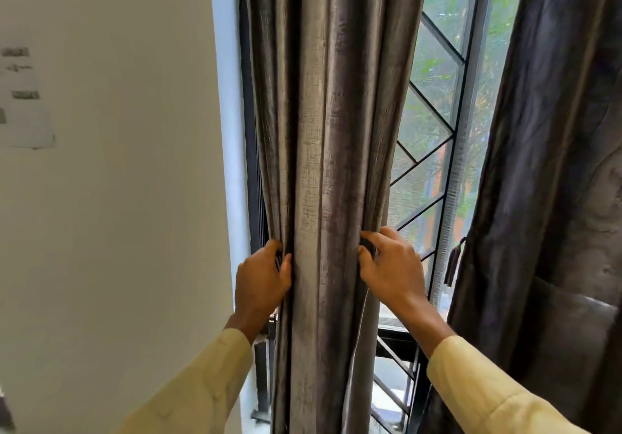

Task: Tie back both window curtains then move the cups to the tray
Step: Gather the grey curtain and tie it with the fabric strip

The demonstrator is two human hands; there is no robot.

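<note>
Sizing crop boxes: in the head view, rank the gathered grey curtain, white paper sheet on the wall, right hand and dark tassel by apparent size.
1. gathered grey curtain
2. white paper sheet on the wall, cropped by the frame, and right hand: look alike, unranked
3. dark tassel

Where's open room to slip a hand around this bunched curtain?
Open room lies between the bunched curtain and the right curtain, before the window grille. It is tight where the left hand grips, between curtain and window frame.
</note>
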